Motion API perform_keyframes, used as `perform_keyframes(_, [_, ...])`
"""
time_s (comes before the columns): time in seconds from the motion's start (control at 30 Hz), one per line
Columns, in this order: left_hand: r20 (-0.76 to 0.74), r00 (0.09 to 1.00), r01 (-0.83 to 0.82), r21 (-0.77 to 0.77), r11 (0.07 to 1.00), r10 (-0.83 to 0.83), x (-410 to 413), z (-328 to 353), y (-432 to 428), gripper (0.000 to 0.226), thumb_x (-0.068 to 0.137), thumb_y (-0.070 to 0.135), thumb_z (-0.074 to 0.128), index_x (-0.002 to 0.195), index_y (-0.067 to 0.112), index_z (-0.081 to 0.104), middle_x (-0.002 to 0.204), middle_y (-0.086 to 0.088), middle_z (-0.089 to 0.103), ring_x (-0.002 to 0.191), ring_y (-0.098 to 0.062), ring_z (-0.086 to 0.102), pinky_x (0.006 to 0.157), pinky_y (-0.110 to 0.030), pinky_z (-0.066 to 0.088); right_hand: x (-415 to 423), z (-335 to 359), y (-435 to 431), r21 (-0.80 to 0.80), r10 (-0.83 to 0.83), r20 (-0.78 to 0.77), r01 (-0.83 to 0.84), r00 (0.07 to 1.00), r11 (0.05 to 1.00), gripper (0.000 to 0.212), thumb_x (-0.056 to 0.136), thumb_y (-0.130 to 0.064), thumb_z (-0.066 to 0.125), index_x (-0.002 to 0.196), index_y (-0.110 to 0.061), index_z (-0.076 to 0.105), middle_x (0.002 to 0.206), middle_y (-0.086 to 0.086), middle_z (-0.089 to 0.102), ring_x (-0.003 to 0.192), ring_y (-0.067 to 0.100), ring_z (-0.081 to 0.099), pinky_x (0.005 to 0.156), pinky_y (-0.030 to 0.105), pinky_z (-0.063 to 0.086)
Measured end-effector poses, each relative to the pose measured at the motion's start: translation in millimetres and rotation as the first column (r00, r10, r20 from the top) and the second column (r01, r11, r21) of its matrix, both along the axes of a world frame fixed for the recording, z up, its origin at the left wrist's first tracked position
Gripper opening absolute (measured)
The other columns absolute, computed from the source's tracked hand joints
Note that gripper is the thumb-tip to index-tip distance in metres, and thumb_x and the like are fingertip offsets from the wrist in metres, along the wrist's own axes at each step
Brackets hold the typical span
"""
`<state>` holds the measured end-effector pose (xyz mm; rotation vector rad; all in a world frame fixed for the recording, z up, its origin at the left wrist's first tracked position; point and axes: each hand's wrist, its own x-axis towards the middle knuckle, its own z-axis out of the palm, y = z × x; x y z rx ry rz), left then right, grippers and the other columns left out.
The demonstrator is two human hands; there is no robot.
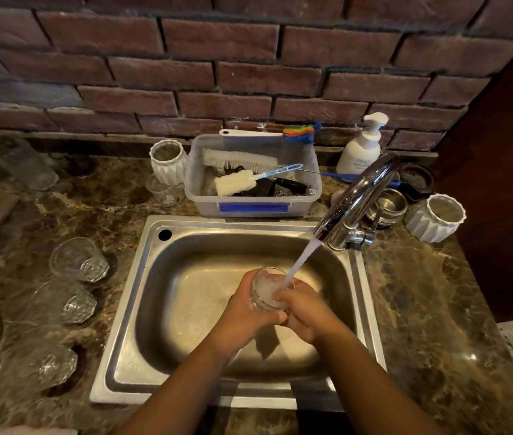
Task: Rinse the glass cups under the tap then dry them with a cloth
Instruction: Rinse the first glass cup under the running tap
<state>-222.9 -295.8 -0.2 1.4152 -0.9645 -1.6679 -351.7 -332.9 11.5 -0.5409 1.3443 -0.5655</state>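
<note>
Left hand (246, 313) and right hand (307, 312) clasp a glass cup (266, 291) over the sink (154, 271).
Fingers of both curl round its sides; water from the tap (360, 196) streams into its mouth. Other glasses (78, 259) sit on the counter (412, 309) at left, a plastic tub (253, 204) behind.

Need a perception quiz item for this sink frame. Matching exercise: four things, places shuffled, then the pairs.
Things
1. wet glass cup
2. pump bottle
3. sponge brush
4. spare glass cups

Places
A. in the plastic tub
B. on the counter, left of the sink
C. between left hand and right hand, under the tap
D. by the brick wall, behind the tap

Pairs: 1-C, 2-D, 3-A, 4-B
</note>
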Motion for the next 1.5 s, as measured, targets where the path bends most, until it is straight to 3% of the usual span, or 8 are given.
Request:
perform_keyframes(0.23, [0.006, 0.999, 0.050, 0.040, 0.998, -0.050, -0.2, 4.3, -10.9, 0.068, 0.076, 0.045, 0.078, 0.136, 0.048, 0.045, 0.133, 0.007, 0.061, 0.124, -0.016, 0.059, 0.104, -0.040, 0.053, 3.3, 11.9, -9.4, -0.113, -0.026, -0.091, 0.015, 0.996, 0.994, 0.031, 0.102, -0.002, 0.043, 0.094, -0.017, 0.069, 0.092, 0.008, 0.074, 0.088, 0.026, 0.070, 0.093, 0.049, 0.057])
perform_keyframes(0.33, [-0.018, 0.999, -0.045, 0.140, 0.989, 0.048, -4.8, 3.2, -18.9, 0.037, 0.100, 0.025, 0.053, 0.134, 0.040, 0.052, 0.133, 0.002, 0.063, 0.123, -0.019, 0.060, 0.107, -0.045, 0.050, 4.0, 9.0, -11.2, -0.137, -0.063, -0.153, 0.042, 0.986, 0.990, 0.034, 0.103, -0.003, 0.042, 0.084, -0.025, 0.060, 0.082, -0.002, 0.065, 0.077, 0.016, 0.063, 0.092, 0.048, 0.057])
perform_keyframes(0.53, [0.001, 0.977, -0.203, 0.310, 0.929, 0.213, -9.2, 0.3, -28.6, 0.047, 0.093, -0.013, 0.039, 0.124, 0.014, 0.063, 0.124, -0.015, 0.067, 0.112, -0.034, 0.066, 0.090, -0.052, 0.060, 6.2, -1.8, -10.9, -0.248, 0.030, -0.356, -0.125, 0.934, 0.961, 0.013, 0.100, -0.031, 0.056, 0.104, -0.022, 0.065, 0.098, 0.002, 0.071, 0.083, 0.009, 0.062, 0.071, 0.023, 0.049])
perform_keyframes(0.97, [0.001, 0.981, -0.179, 0.377, 0.908, 0.193, -10.8, 12.0, -27.3, 0.029, 0.098, -0.009, 0.046, 0.099, 0.001, 0.073, 0.092, -0.013, 0.078, 0.078, -0.025, 0.076, 0.060, -0.033, 0.062, 4.8, -10.7, -4.5, -0.463, 0.102, -0.479, -0.350, 0.872, 0.814, 0.058, 0.086, -0.071, 0.033, 0.095, -0.028, 0.071, 0.087, 0.002, 0.076, 0.085, 0.018, 0.072, 0.081, 0.041, 0.059])
perform_keyframes(1.1, [0.026, 0.981, -0.188, 0.373, 0.909, 0.192, -4.8, 9.7, -25.4, 0.027, 0.101, -0.007, 0.047, 0.111, 0.004, 0.070, 0.093, -0.011, 0.079, 0.072, -0.022, 0.078, 0.056, -0.032, 0.061, -0.8, -20.3, -21.1, -0.285, 0.126, -0.262, -0.201, 0.957, 0.937, 0.029, 0.083, -0.039, 0.078, 0.091, -0.011, 0.074, 0.082, 0.004, 0.072, 0.077, 0.015, 0.070, 0.068, 0.018, 0.057])
perform_keyframes(1.2, [0.019, 0.979, -0.196, 0.378, 0.905, 0.205, -2.0, 5.8, -26.8, 0.031, 0.101, -0.009, 0.043, 0.114, 0.003, 0.068, 0.095, -0.016, 0.079, 0.076, -0.026, 0.078, 0.058, -0.033, 0.063, -2.9, -19.0, -23.4, -0.160, 0.092, -0.187, -0.122, 0.978, 0.980, 0.012, 0.101, -0.012, 0.055, 0.094, -0.010, 0.065, 0.082, 0.002, 0.062, 0.071, 0.011, 0.063, 0.050, 0.009, 0.044])
perform_keyframes(1.4, [-0.017, 0.984, -0.157, 0.409, 0.899, 0.180, -6.3, 8.1, -24.2, 0.024, 0.106, 0.007, 0.047, 0.110, 0.002, 0.071, 0.091, -0.015, 0.079, 0.074, -0.025, 0.077, 0.057, -0.033, 0.061, 2.4, -22.7, 3.6, -0.406, -0.015, -0.316, -0.121, 0.949, 0.906, 0.027, 0.099, -0.040, 0.056, 0.089, -0.022, 0.073, 0.078, -0.002, 0.074, 0.075, 0.011, 0.072, 0.068, 0.027, 0.058])
perform_keyframes(1.5, [0.042, 0.994, -0.108, 0.400, 0.910, 0.099, -6.5, 8.9, -21.9, 0.025, 0.106, 0.003, 0.044, 0.104, 0.002, 0.068, 0.075, -0.017, 0.074, 0.053, -0.020, 0.068, 0.045, -0.027, 0.055, -2.7, -12.5, -8.9, -0.351, 0.028, -0.335, -0.152, 0.942, 0.924, 0.030, 0.097, -0.041, 0.059, 0.075, -0.023, 0.068, 0.063, -0.007, 0.065, 0.060, 0.006, 0.060, 0.055, 0.017, 0.047])
